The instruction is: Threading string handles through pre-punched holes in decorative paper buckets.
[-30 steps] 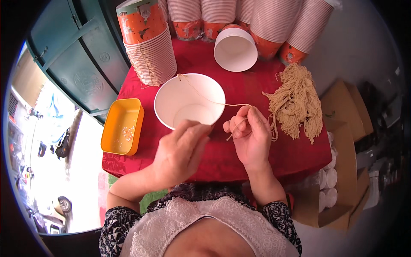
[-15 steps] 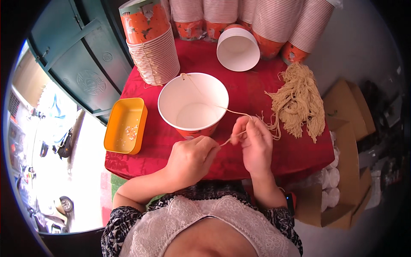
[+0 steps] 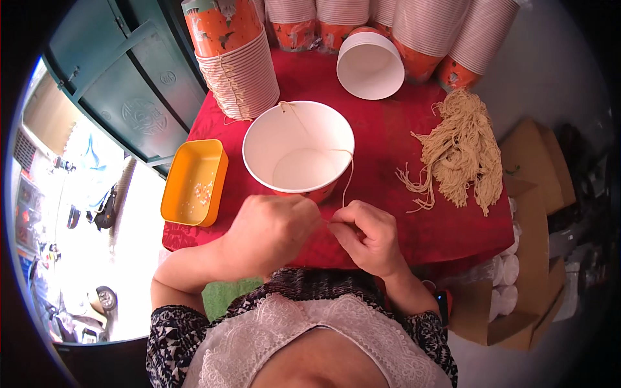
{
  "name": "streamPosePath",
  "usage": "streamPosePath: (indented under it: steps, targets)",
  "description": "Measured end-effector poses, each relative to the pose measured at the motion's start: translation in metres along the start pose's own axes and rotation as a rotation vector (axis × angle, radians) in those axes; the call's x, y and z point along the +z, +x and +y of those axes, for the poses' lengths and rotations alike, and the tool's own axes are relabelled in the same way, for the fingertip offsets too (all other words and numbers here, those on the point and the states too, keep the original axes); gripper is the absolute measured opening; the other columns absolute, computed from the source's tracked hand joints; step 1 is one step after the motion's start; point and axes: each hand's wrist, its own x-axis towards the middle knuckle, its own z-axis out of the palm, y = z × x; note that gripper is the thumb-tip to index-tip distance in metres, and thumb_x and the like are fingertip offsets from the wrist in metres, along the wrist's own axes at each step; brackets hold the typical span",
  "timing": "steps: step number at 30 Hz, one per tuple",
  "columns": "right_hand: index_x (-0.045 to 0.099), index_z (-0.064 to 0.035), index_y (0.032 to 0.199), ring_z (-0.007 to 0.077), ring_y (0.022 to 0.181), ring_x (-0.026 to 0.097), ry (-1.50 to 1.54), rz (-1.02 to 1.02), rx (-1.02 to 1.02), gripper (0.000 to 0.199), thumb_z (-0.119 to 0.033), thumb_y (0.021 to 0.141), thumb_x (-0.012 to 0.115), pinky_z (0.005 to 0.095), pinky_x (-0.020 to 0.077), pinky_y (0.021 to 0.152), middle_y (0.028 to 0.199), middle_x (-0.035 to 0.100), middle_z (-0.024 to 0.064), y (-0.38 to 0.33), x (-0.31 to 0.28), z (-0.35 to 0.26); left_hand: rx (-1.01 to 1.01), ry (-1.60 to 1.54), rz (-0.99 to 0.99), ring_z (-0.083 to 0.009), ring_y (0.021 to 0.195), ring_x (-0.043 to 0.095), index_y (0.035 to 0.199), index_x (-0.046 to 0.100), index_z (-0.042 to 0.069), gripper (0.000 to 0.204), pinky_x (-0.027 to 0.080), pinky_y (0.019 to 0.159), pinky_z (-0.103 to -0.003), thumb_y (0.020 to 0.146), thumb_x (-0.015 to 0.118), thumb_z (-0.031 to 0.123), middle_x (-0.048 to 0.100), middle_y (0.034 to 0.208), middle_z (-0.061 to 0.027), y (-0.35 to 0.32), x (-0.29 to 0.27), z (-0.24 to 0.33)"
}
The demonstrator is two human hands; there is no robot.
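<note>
A large paper bucket (image 3: 265,143), white inside and orange outside, stands upright near the middle of the table, mouth up. A thin beige string (image 3: 348,183) passes through the far left of its rim, crosses the inside and hangs over the right rim. Just in front of the bucket, my right hand (image 3: 372,238) pinches the string between thumb and fingers. Close beside it, my left hand (image 3: 275,226) is closed at the string's end, its fingertips mostly hidden. The two hands nearly touch at the fingertips.
Left of the bucket sits a yellow tray (image 3: 220,178) with small pale bits inside. A bundle of beige strings (image 3: 462,152) lies right. Behind stand a bucket stack (image 3: 239,77), a bucket on its side (image 3: 370,68) and wrapped stacks (image 3: 430,29). A cardboard box (image 3: 533,258) is beside the table.
My right hand has come down and left, toward my left hand. The string, earlier stretched out to the right, now drops steeply over the bucket's rim. The view has shifted slightly.
</note>
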Motion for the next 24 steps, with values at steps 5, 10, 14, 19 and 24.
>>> streamPosePath:
  steps: [5,10,14,19,24]
  targets:
    - [0.063,-0.0003,0.081,0.0071,0.053,0.049,0.010,0.138,0.121,0.012,0.009,0.080,0.069,0.0238,0.0352,0.047,0.066,0.057,0.0028,-0.001,0.003,0.002,-0.180,-0.013,0.278,-0.0314,0.063,0.063,0.083,0.062,0.003,0.010,0.050,0.055,-0.040,0.080,0.072,0.004,0.062,0.074,-0.0108,0.001,-0.013,-0.013]
    - [0.059,-0.0021,0.079,0.0147,0.049,0.052,-0.058,0.165,0.122,0.015,0.008,0.078,0.070,0.0300,0.0390,0.045,0.062,0.052,0.0059,0.000,0.008,0.003,-0.145,0.261,0.256,-0.0301,0.093,0.058,0.083,0.062,0.004,0.017,0.045,0.086,-0.043,0.072,0.074,0.007,0.063,0.088,-0.0082,0.006,-0.015,-0.017]
    - [0.057,-0.0007,0.075,0.0052,0.052,0.046,-0.021,0.175,0.128,0.016,0.008,0.080,0.070,0.0226,0.0351,0.046,0.062,0.053,0.0003,-0.003,0.014,0.005,-0.091,0.149,0.166,-0.0286,0.095,0.056,0.082,0.061,0.005,0.017,0.040,0.094,-0.044,0.070,0.074,0.006,0.062,0.088,-0.0067,0.000,-0.004,-0.028]
    - [0.053,-0.0013,0.072,0.0050,0.052,0.047,-0.017,0.186,0.183,0.020,0.008,0.080,0.069,0.0222,0.0385,0.047,0.060,0.053,0.0006,-0.003,0.015,0.004,-0.084,0.119,0.117,-0.0281,0.093,0.057,0.081,0.061,0.006,0.018,0.040,0.094,-0.043,0.069,0.075,0.007,0.062,0.086,-0.0071,0.002,-0.002,-0.021]
    - [0.053,-0.0011,0.072,0.0050,0.052,0.049,-0.015,0.182,0.178,0.019,0.008,0.080,0.068,0.0222,0.0391,0.047,0.059,0.052,0.0006,-0.003,0.015,0.006,-0.119,0.007,0.146,-0.0284,0.089,0.058,0.083,0.063,0.006,0.017,0.042,0.090,-0.042,0.072,0.076,0.007,0.062,0.083,-0.0079,0.006,-0.008,-0.023]
